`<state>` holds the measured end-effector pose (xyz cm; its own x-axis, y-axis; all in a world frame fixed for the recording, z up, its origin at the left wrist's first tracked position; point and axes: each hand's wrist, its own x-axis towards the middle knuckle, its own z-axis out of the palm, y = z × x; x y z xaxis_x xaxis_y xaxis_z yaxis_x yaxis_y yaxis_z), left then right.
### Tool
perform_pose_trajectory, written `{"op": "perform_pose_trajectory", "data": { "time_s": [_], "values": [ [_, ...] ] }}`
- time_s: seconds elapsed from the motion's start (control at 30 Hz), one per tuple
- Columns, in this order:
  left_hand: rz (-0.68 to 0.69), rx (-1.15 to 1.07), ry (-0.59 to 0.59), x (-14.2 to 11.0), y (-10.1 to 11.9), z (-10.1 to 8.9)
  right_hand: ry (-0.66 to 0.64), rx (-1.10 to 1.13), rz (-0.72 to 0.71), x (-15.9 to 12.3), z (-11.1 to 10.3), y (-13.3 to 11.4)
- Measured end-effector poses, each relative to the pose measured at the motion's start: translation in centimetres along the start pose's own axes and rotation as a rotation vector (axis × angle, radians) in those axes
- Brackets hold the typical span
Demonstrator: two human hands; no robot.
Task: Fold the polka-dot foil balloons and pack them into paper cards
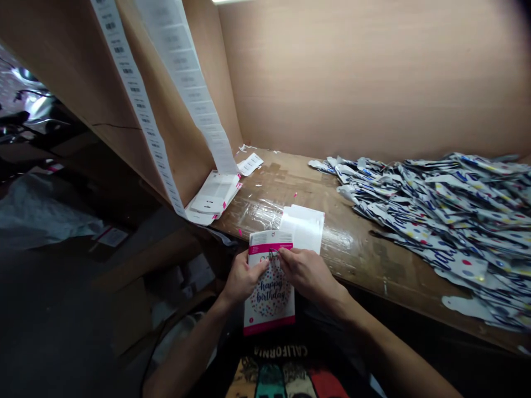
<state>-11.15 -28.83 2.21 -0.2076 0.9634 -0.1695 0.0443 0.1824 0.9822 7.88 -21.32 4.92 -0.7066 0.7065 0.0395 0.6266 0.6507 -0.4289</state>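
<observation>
"What's furthest left?"

"A strip of barcode labels (141, 94) hangs at upper left, above a pile of white label sheets (213, 199)."

"The hands?"

"Bottom centre: the left hand (243, 276) grips a happy birthday card (269, 293), fingers closed around its edge. The right hand (309, 273) pinches near its top."

"Further right?"

"White paper sheets (302, 226) on a wooden bench (373, 265), then a heap of dotted foil balloons (440, 215)."

A head-worn camera is looking forward and down over the person's T-shirt (286, 376), facing a wooden desk (265, 179) and panel wall (365, 77), sitting close above the left hand (244, 277) and right hand (307, 273).
</observation>
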Motion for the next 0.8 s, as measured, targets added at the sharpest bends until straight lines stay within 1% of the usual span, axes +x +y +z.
{"op": "perform_pose_trajectory", "data": {
  "time_s": [0.1, 0.17, 0.23, 0.27, 0.33, 0.43, 0.5, 0.57, 0.67, 0.8],
  "values": [
    [0.003, 0.032, -0.040, -0.7, 0.3, 0.4, -0.122, -0.118, 0.055, -0.2, -0.5, -1.0],
    [0.043, 0.083, -0.064, -1.1, 0.6, 0.8, -0.193, -0.157, 0.086, -0.1, -0.8, -1.4],
    [0.081, 0.114, -0.098, -1.3, 0.8, 1.1, -0.248, -0.162, 0.106, 0.1, -1.0, -1.3],
    [0.075, 0.099, -0.113, -1.3, 0.7, 1.2, -0.265, -0.148, 0.107, 0.2, -1.0, -0.9],
    [0.012, 0.007, -0.108, -1.1, 0.5, 1.1, -0.275, -0.084, 0.082, 0.2, -1.0, 0.1],
    [-0.074, -0.145, -0.064, -1.0, 0.2, 0.5, -0.189, 0.030, 0.062, 0.0, -1.0, 1.4],
    [-0.081, -0.173, -0.071, -1.1, 0.2, 0.2, -0.114, 0.059, 0.071, -0.1, -1.0, 1.5],
    [-0.078, -0.175, -0.100, -1.4, 0.5, 0.1, -0.082, 0.047, 0.074, -0.2, -1.2, 1.0],
    [-0.070, -0.166, -0.138, -2.0, 1.1, 0.2, -0.116, -0.019, 0.075, -0.2, -1.8, -0.1],
    [-0.051, -0.132, -0.206, -2.6, 1.4, 0.2, -0.249, -0.131, 0.100, -0.4, -2.6, -1.2]
  ]
}}
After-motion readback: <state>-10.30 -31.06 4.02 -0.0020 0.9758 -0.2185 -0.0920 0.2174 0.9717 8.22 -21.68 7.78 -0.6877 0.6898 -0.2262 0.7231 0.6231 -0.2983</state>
